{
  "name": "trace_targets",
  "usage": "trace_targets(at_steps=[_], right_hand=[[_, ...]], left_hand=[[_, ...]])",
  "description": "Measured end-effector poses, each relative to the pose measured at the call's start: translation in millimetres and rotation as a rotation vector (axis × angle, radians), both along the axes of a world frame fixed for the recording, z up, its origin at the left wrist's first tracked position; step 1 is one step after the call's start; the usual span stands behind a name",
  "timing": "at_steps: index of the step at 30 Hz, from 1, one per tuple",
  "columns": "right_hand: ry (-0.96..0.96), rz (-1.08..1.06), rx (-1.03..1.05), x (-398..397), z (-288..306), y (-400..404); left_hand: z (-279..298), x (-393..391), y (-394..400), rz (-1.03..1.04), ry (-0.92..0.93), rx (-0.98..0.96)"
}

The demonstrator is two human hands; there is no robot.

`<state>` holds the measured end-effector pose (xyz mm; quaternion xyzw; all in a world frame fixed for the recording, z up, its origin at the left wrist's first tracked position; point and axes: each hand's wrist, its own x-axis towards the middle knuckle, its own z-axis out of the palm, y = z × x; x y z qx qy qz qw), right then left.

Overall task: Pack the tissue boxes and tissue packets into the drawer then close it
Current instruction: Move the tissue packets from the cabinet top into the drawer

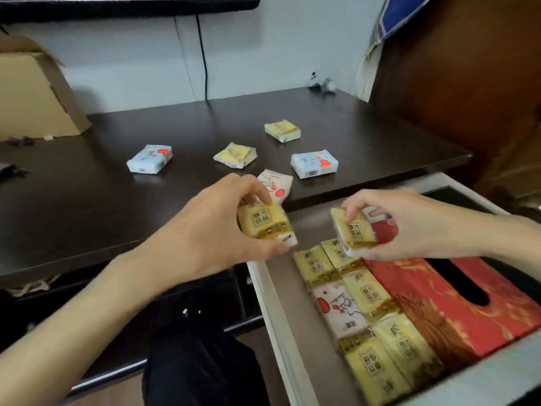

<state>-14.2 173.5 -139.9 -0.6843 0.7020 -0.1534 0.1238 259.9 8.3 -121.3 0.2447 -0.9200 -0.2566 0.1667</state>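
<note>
My left hand (213,230) grips a yellow tissue packet (265,222) at the table's front edge, beside the open drawer (272,291). My right hand (409,227) holds another yellow packet (354,231) above the drawer's far end. Inside the drawer lie several yellow packets (371,294), a pink-white packet (338,310) and a red tissue box (456,306). On the dark table (87,206) rest two blue packets (150,159) (314,164), two yellow packets (235,155) (282,131) and a pink-white packet (276,186) partly hidden behind my left hand.
A cardboard box (35,92) stands at the back left of the table. A black cable (203,57) hangs down the wall under a screen. Brown wooden furniture (468,83) rises at the right. Dark cloth (199,361) lies below, left of the drawer.
</note>
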Motion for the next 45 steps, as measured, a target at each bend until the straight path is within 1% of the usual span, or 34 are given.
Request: trace_targets(at_steps=[4, 6, 8, 11, 14, 16, 20, 26, 35, 37, 39, 42, 44, 45], right_hand=[[0.017, -0.032, 0.066, -12, -20, -2], [0.04, -0.029, 0.103, -16, -28, -9], [0.077, -0.01, 0.127, -17, -33, -17], [0.111, 0.006, 0.143, -18, -37, -26], [0.131, 0.018, 0.213, -19, -43, -33], [0.145, 0.026, 0.267, -20, -46, -36], [0.135, 0.028, 0.301, -21, -50, -34], [0.132, 0.084, 0.27, -22, -49, -28], [0.242, 0.058, 0.241, -16, -55, -33], [0.224, 0.057, 0.251, -18, -55, -33], [0.163, 0.06, 0.247, -20, -53, -32], [0.073, 0.069, 0.223, -22, -46, -30], [0.058, 0.054, 0.149, -23, -39, -29], [0.037, 0.042, 0.077, -24, -34, -30]], left_hand=[[-29, -44, 39, -0.106, -0.125, -0.107], [-47, -60, 45, -0.116, -0.197, -0.204], [-62, -74, 45, -0.096, -0.25, -0.253], [-77, -91, 39, -0.052, -0.291, -0.233], [-86, -100, 33, -0.021, -0.319, -0.205], [-89, -103, 30, -0.016, -0.335, -0.195], [-96, -105, 31, -0.02, -0.35, -0.178], [-101, -102, 33, -0.031, -0.315, -0.178], [-106, -103, 33, -0.028, -0.3, -0.201], [-106, -102, 33, -0.032, -0.28, -0.237], [-105, -102, 35, -0.032, -0.276, -0.253], [-96, -100, 36, -0.025, -0.304, -0.212], [-84, -96, 36, -0.028, -0.308, -0.17], [-76, -92, 36, -0.029, -0.295, -0.151]])
